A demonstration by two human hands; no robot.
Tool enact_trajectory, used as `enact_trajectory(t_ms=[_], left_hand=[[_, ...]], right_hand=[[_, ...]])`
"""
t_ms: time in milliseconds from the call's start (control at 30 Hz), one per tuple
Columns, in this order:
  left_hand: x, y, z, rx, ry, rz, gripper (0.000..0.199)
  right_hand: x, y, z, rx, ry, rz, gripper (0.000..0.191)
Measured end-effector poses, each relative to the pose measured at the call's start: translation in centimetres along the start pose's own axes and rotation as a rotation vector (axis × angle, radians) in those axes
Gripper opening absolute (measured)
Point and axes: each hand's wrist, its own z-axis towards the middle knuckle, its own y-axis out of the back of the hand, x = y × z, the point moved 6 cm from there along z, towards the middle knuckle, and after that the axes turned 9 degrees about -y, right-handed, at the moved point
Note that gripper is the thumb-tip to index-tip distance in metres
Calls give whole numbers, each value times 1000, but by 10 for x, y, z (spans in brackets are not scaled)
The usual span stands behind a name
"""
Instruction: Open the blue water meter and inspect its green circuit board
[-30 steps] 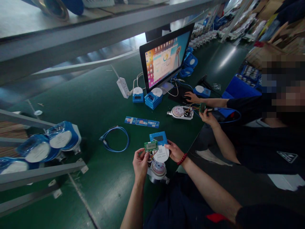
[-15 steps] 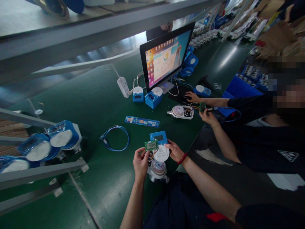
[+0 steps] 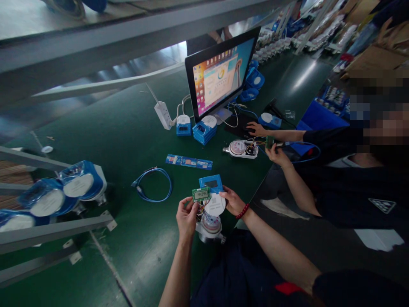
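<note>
Between finger and thumb, my left hand [image 3: 187,217] holds a green circuit board [image 3: 201,194] with a small LCD showing digits. Thin wires run from the board down toward an opened meter [image 3: 211,226] with a round dial, lying on the green bench. My right hand [image 3: 233,201] is closed on a blue and white meter cover [image 3: 211,183], whose blue part has a dark window and whose white part is a round lid. The cover sits over part of the meter, just right of the board.
A co-worker's hand [image 3: 278,154] holds another green board wired to an open meter [image 3: 240,148]; the other is on a mouse. A monitor [image 3: 220,76], stacked blue covers [image 3: 204,133], a coiled blue cable [image 3: 171,183], a power strip [image 3: 163,115] and wrapped meters [image 3: 78,183] stand around.
The digits on the board's display look different. My hands keep their holds on the board and cover; the whole view has shifted slightly.
</note>
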Motion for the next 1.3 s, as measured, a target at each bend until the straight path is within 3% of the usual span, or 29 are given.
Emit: enact_trajectory(t_ms=[1300], left_hand=[[-2,-1,0,10,-23,-29,43]], right_hand=[[1,0,2,9,-5,32,28]])
